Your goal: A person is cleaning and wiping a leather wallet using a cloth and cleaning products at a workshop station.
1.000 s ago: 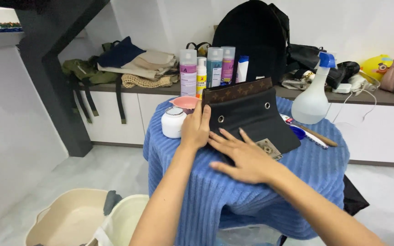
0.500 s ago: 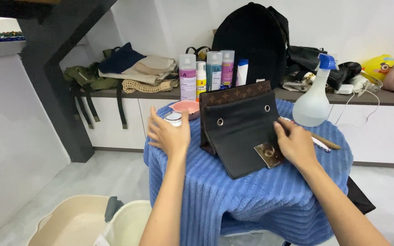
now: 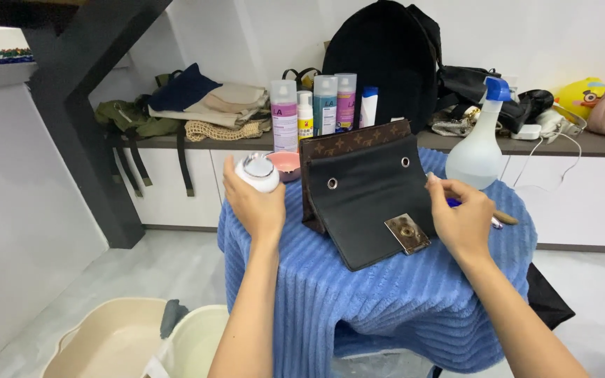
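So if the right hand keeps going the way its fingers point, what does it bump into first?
Probably the spray bottle. The right hand rests by the black bag flap, fingers aimed up and away toward the bottle, though depth is hard to judge here.

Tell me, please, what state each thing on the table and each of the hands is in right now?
Handbag: flap open, lying on blue towel.
White jar: held up, lidded.
Left hand: gripping jar.
Right hand: at the handbag's edge.
Spray bottle: upright.

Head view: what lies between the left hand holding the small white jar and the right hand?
In the head view, the dark handbag with its flap open lies between the left hand, holding the white jar, and the right hand, on the blue cloth.
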